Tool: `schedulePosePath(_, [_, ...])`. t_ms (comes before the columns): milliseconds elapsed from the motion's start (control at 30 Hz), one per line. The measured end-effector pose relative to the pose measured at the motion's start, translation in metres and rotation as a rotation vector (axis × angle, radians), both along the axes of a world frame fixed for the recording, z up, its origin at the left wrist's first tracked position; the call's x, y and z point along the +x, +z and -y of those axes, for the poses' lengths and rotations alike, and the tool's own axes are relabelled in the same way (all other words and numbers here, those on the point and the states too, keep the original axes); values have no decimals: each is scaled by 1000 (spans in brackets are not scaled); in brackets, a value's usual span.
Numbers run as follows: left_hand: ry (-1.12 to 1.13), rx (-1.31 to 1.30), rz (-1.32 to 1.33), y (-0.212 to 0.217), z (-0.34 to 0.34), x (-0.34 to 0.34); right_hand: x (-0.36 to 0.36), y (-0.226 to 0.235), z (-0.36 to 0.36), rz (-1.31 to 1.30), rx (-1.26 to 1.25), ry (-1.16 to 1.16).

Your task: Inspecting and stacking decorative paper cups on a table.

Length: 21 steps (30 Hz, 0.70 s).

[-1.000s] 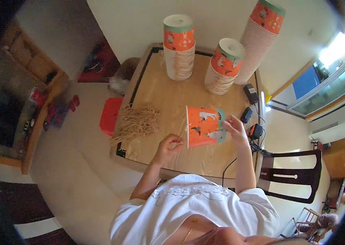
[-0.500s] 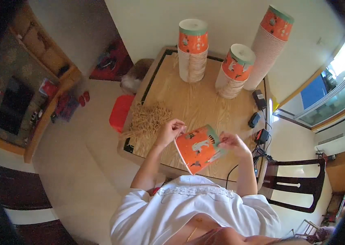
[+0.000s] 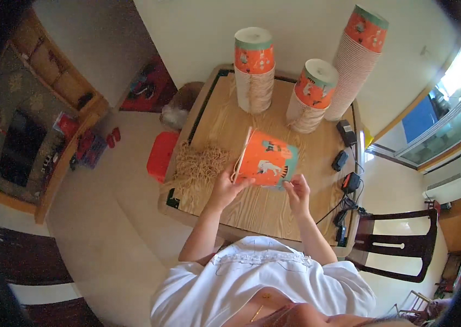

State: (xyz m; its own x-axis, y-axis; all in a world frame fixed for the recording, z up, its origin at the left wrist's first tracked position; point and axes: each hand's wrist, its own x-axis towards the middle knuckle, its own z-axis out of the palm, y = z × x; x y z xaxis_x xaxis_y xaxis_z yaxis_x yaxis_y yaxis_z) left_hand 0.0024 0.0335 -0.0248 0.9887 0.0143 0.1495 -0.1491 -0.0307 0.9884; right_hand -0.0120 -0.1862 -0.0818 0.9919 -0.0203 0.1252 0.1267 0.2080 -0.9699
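Note:
An orange paper bucket (image 3: 267,161) with a green band and printed animals lies tilted on its side in the air over the near part of the table. My left hand (image 3: 230,188) grips its open rim, where pale cord shows, with the thumb on the outer wall. At the green base end, my right hand (image 3: 297,192) pinches the edge with thumb and fingers. Left of the bucket, a loose heap of tan cord loops (image 3: 200,166) covers the table's edge. The inside of the bucket is turned out of sight.
Upside-down bucket stacks stand at the back of the wooden table (image 3: 222,117): a left stack (image 3: 255,71), a middle stack (image 3: 312,98) and a tall right stack (image 3: 357,65). Black chargers (image 3: 350,182) and cables line the right edge. A red stool (image 3: 161,155) and dark chair (image 3: 396,245) flank it.
The bucket has moved up and away from my body, and its rim now points left. My left hand has shifted its hold along the rim; my right hand has moved lower on the base.

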Motion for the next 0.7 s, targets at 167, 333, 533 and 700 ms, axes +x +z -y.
schedulePosePath(167, [-212, 170, -125, 4, -4, -9, 10, 24, -8, 165, -343, -210])
schedulePosePath(333, [-249, 508, 210, 9, 9, -19, 22, 80, -26, 504, -740, -6])
schedulePosePath(533, [-320, 600, 61, 23, 4, -22, 34, 80, -30, 825, -814, 170])
schedulePosePath(700, [-240, 419, -62, 23, -1, -20, 32, 75, -33, 770, -785, 259])
